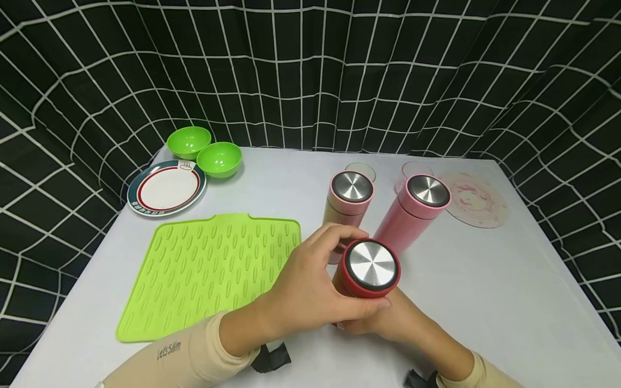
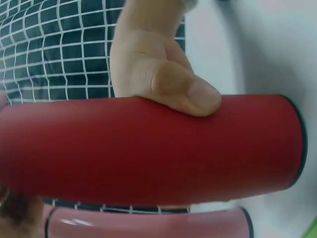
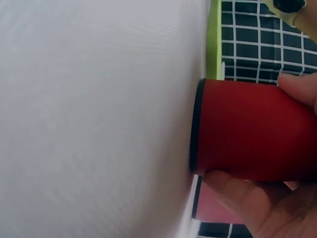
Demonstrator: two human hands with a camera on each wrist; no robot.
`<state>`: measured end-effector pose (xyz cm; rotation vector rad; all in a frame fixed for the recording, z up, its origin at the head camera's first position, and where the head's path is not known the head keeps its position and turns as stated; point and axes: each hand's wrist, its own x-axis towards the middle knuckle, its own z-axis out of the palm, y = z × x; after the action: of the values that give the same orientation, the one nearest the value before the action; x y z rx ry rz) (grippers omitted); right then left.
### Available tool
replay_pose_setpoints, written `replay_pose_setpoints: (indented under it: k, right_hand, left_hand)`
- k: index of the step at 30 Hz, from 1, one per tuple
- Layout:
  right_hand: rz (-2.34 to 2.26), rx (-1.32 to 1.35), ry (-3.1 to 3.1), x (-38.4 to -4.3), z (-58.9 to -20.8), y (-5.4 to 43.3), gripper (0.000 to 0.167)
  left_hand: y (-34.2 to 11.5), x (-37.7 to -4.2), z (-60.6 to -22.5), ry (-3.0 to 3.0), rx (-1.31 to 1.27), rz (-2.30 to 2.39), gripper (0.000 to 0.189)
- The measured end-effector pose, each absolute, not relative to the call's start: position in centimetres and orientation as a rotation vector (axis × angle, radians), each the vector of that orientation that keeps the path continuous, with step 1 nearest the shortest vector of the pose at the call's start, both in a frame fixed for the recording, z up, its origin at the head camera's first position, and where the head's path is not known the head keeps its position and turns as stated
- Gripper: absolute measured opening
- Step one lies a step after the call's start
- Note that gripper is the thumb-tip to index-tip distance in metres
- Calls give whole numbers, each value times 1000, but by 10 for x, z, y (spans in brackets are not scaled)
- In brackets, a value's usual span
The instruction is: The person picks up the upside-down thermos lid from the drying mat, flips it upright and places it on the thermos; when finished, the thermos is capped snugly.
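Note:
A red thermos flask point(image 1: 372, 265) with a brushed-metal lid stands roughly upright between both hands. The left hand point(image 1: 308, 293) grips it near the lid, thumb on the near side and fingers round the far side. Lower on the body, the right hand point(image 1: 385, 321) holds it; its fingers point(image 3: 237, 198) curl close to the black-ringed base in the right wrist view. That base is very near the white table, and whether it touches I cannot tell. Just behind stand a pale pink flask point(image 1: 345, 210) and a deeper pink flask point(image 1: 400, 229), both with metal lids.
A lime-green ribbed mat point(image 1: 208, 275) lies left of the hands. Behind it are a green-rimmed plate point(image 1: 167, 188) and two green bowls point(image 1: 219, 160). Clear glasses point(image 1: 361, 171) and a pinkish transparent plate point(image 1: 475, 199) sit at the back right. Black gridded cloth point(image 1: 301, 75) surrounds the table.

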<state>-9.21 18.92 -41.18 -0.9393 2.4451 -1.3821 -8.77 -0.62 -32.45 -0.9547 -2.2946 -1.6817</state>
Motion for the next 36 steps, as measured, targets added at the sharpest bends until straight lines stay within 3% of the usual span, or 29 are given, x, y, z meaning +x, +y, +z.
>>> replay_pose_setpoints:
  k: [8, 16, 25, 28, 32, 36]
  right_hand:
    - [-1360, -826, 2449, -94, -413, 193, 52]
    - [-1402, -1004, 2375, -96, -413, 195, 38]
    - [-1338, -881, 2430, -100, -412, 196, 54]
    - [-1328, -934, 2435, -101, -414, 195, 50]
    - [-1346, -1086, 2402, -102, -416, 192, 40]
    - [-1377, -1092, 2379, -101, -416, 191, 41]
  left_hand:
    - [-12, -110, -332, -2214, -1172, -2232, 74]
    - [-6, -96, -332, -2191, -1118, -1924, 77]
    - [-11, -121, -337, -2131, -1327, -2311, 77]
    - [-10, -118, -337, -2151, -1351, -2213, 77]
    - [-9, -101, -330, -2274, -1192, -1881, 76]
    - [-8, -91, -325, -2289, -1077, -1726, 72]
